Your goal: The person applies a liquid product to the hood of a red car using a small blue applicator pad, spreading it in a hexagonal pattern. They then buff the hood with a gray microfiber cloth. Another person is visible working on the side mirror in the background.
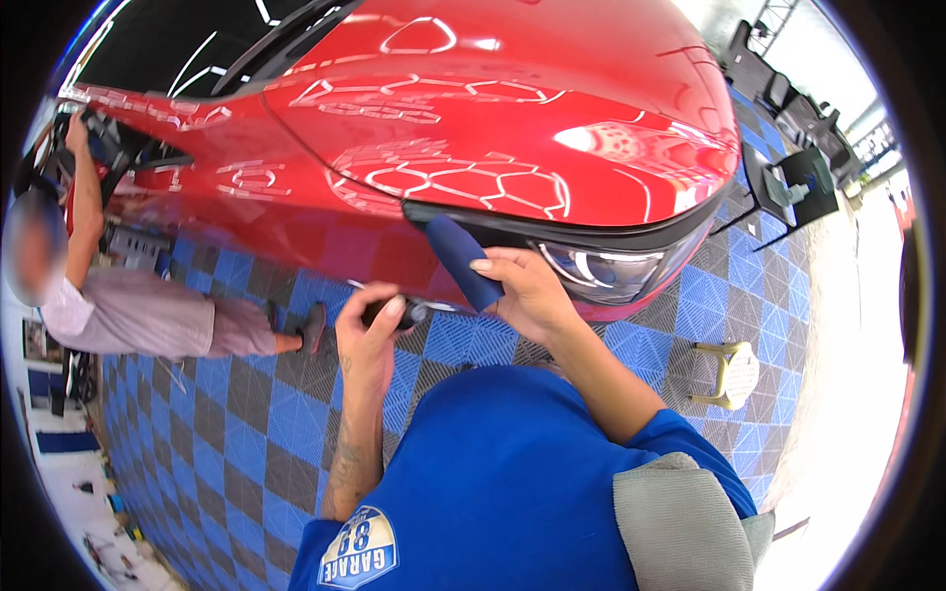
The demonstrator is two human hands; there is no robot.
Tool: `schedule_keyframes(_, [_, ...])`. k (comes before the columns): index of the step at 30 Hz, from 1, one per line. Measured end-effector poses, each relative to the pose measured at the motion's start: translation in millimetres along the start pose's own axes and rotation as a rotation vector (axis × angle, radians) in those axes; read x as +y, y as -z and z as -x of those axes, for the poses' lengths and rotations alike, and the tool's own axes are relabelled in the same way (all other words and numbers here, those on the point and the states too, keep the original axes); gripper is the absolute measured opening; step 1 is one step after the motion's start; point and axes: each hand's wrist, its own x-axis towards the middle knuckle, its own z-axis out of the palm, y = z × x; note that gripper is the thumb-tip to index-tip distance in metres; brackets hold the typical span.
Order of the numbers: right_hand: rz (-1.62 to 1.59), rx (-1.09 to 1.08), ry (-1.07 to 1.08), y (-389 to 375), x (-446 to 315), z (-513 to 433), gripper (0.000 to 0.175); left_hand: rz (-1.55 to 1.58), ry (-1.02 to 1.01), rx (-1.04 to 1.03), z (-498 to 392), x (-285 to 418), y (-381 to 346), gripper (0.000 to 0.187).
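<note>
My left hand (366, 336) grips a small dark bottle-like container (392, 314), partly hidden by the fingers. Between the thumb and fingers of my right hand (532, 292) is a flat dark blue pad (464, 262), tilted, its far end near the corner of the headlight. Both hands are beside the front of a glossy red car (443, 148). The car's clear headlight (602, 270) lies just right of my right hand. Whether the pad touches the paint I cannot tell. Hexagonal ceiling lights reflect in the hood.
Another person (148, 310) stands at the left with a hand by the car's side mirror. A cream plastic stool (728, 375) stands right on the blue and grey tiled floor (295, 443). Black chairs (783, 185) line the far right. A grey towel (684, 524) hangs over my shoulder.
</note>
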Motion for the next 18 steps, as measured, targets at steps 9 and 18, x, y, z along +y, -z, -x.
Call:
schedule_keyframes(9, [-0.385, -0.138, -0.204, -16, 28, 15, 0.018, -0.893, -0.648, -0.027, -7, 61, -35, 0.034])
schedule_keyframes(18, [-0.552, -0.147, -0.296, -10, 26, 21, 0.023, -0.317, -0.296, 0.003, -26, 36, -19, 0.025])
